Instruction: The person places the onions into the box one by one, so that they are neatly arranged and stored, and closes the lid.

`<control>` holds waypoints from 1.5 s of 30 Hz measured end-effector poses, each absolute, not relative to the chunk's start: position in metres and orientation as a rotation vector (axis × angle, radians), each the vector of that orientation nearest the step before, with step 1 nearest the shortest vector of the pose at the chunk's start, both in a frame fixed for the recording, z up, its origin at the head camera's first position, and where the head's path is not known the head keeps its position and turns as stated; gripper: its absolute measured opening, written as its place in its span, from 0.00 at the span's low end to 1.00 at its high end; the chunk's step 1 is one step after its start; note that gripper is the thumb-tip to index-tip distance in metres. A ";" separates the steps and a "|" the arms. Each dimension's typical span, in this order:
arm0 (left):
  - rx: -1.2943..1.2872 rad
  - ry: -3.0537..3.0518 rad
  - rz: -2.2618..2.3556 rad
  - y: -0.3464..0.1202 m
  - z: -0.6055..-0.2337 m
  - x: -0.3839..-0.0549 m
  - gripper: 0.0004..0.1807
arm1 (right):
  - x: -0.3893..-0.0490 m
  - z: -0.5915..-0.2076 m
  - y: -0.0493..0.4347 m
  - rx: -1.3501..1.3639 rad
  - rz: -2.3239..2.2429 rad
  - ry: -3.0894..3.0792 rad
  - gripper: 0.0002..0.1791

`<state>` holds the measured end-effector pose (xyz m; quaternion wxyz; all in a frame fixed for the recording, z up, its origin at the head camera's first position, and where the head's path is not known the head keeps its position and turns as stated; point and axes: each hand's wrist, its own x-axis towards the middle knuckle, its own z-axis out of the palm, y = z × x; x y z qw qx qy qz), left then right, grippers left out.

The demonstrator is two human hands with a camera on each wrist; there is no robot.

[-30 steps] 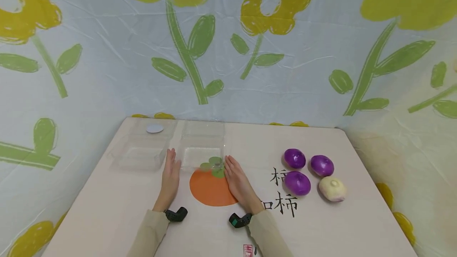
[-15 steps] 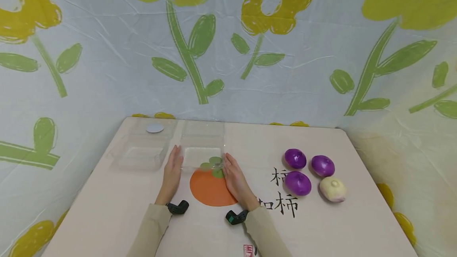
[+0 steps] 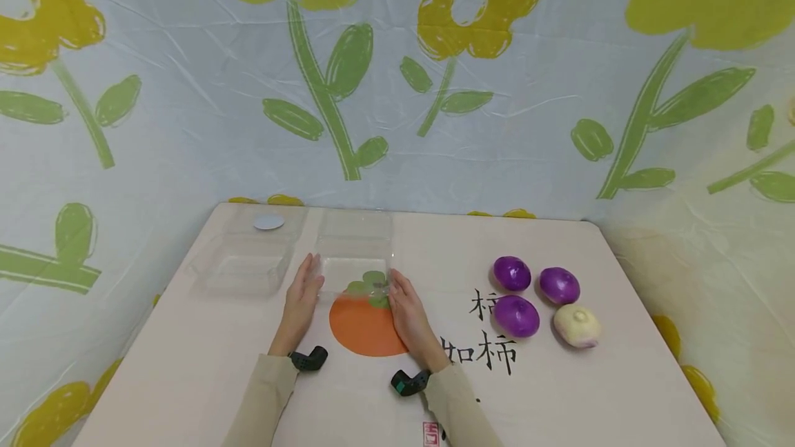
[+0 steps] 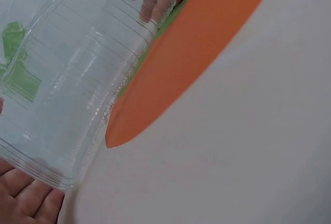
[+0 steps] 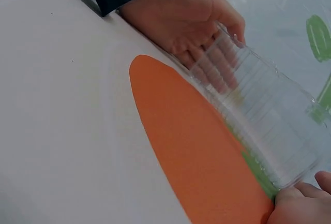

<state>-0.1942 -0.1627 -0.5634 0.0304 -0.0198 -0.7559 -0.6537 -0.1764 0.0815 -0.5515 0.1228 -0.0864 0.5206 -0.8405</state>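
A clear plastic clamshell box [image 3: 354,271] with its lid raised stands at the table's middle, between both hands. My left hand [image 3: 301,305] grips its left side: in the right wrist view the left thumb [image 5: 238,31] lies at the rim and the fingers show through the wall. At the right side my right hand [image 3: 411,316] holds the box, fingers along the outer wall, partly seen through the plastic in the left wrist view. Three purple onions [image 3: 517,316] and a pale, whitish bulb [image 3: 577,326] lie on the right.
A second clear clamshell box [image 3: 242,271] stands open at the left, a white oval label [image 3: 268,221] on its lid. The tablecloth [image 3: 186,378] bears an orange persimmon print [image 3: 366,330] and black characters. Flowered cloth [image 3: 497,123] hangs behind the table.
My left hand has moved right and forward against the box, and my right hand has closed in on the other side. The box has shifted slightly right. The onions stay put.
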 end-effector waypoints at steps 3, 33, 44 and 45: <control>-0.086 -2.347 -2.009 -0.161 -0.558 -0.190 0.37 | -0.175 -0.551 0.082 -0.242 -2.463 1.510 0.31; -0.234 -2.430 -1.895 -0.113 -0.562 -0.184 0.38 | -0.161 -0.547 0.132 -0.119 -2.425 1.762 0.27; -0.452 -2.500 -1.833 -0.110 -0.566 -0.176 0.46 | -0.151 -0.552 0.155 -0.122 -2.440 1.841 0.27; -0.470 -2.504 -1.819 -0.110 -0.567 -0.176 0.47 | -0.149 -0.552 0.157 -0.122 -2.433 1.843 0.27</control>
